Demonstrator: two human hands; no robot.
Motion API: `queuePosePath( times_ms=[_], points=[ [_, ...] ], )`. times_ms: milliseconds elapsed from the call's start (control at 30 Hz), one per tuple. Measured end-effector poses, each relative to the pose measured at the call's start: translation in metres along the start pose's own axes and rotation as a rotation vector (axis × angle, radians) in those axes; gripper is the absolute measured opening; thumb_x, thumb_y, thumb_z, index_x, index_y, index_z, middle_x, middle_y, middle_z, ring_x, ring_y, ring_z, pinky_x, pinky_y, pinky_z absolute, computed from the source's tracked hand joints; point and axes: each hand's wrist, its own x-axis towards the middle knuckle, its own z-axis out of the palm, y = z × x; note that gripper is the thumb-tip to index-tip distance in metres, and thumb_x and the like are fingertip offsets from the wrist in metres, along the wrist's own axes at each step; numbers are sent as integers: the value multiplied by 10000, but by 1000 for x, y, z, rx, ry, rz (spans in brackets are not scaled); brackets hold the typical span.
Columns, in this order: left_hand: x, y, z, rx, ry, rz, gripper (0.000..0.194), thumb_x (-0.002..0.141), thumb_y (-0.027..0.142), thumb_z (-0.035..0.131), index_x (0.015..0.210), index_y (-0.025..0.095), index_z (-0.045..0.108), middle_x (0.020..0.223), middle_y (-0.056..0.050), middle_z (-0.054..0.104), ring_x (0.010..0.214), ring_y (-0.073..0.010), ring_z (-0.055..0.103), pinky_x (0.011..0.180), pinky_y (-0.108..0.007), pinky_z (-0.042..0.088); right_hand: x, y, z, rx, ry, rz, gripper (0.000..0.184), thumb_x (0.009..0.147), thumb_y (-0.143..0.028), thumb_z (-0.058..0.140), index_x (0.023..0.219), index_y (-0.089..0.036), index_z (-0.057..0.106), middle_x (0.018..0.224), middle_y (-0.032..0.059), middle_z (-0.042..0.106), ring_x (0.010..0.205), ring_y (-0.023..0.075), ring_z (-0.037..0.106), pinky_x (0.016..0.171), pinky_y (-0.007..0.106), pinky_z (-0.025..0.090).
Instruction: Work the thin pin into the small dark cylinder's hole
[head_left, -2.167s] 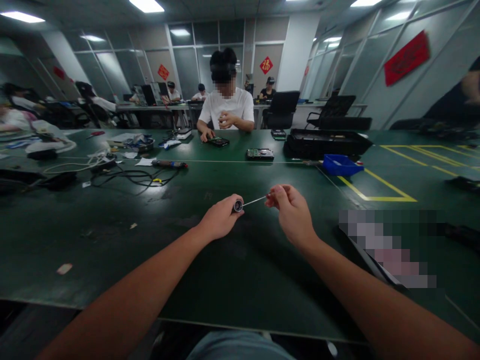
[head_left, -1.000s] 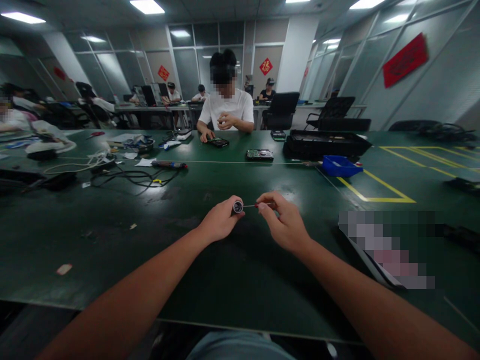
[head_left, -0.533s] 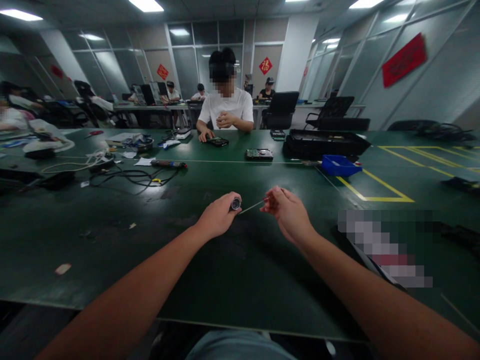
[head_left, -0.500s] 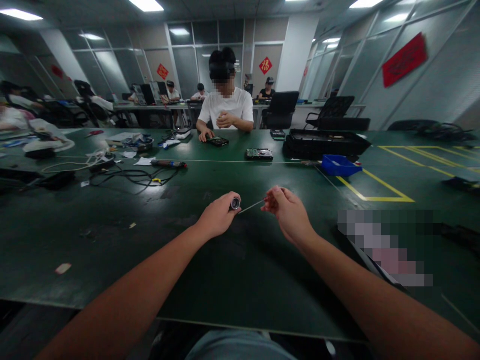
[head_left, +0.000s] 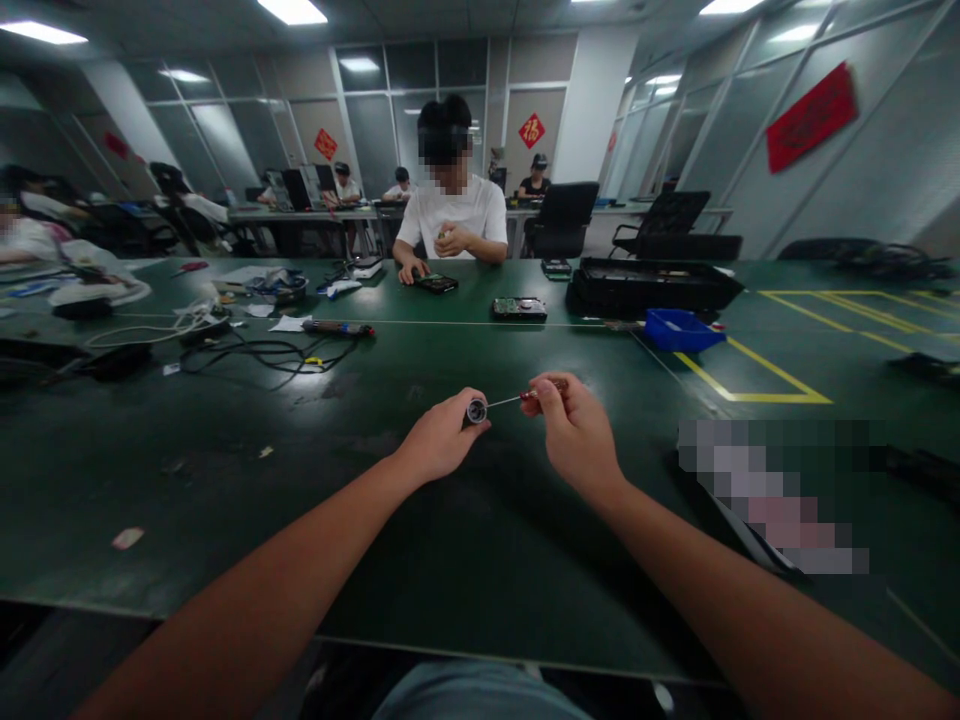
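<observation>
My left hand [head_left: 442, 435] is closed around a small dark cylinder with a silvery round rim [head_left: 476, 410]; its open end faces me, and its body is hidden in my fingers. My right hand [head_left: 577, 425] grips a screwdriver [head_left: 504, 402] by its reddish handle, mostly covered by the fingers. The thin metal shaft points left, its tip at the rim of the cylinder; whether it sits inside or just behind the rim I cannot tell. Both hands are above the green table [head_left: 465, 570].
Across the table a person in a white shirt [head_left: 480, 205] handles a dark device [head_left: 436, 283]. A hard drive [head_left: 519, 308], a black tray [head_left: 652, 285] and a blue bin [head_left: 682, 330] lie ahead. Cables [head_left: 270, 350] and a pen-like tool [head_left: 337, 328] are left; a blurred-out flat object [head_left: 772, 500] is right.
The screwdriver has turned closer to level, and its tip has risen to the cylinder's rim. My left hand has shifted slightly right, turning the cylinder's open end more towards me.
</observation>
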Motion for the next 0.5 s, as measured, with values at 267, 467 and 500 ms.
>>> queuePosePath(
  times_ms=[267, 467, 500],
  points=[
    [-1, -2, 0, -8, -11, -7, 176, 900, 297, 590, 1065, 250, 553, 930, -9, 656, 832, -197, 604, 709, -305, 410, -1, -7, -6, -273, -26, -86, 315, 881, -521, 627, 779, -224, 640, 669, 11, 683, 582, 160, 609, 567, 292, 421],
    [-2, -2, 0, -18, -16, -8, 179, 903, 303, 584, 1069, 249, 546, 928, -9, 655, 832, -196, 605, 718, -305, 413, -4, -13, -9, -366, -92, -233, 200, 911, -415, 615, 867, -222, 640, 760, 20, 693, 610, 154, 604, 584, 292, 424],
    [-2, -2, 0, -22, -16, -9, 172, 904, 304, 583, 1063, 248, 546, 924, -9, 655, 828, -195, 605, 717, -303, 414, -5, -14, -9, -343, -123, -256, 151, 934, -361, 579, 930, -220, 633, 814, 31, 699, 682, 166, 631, 629, 297, 446]
  ],
)
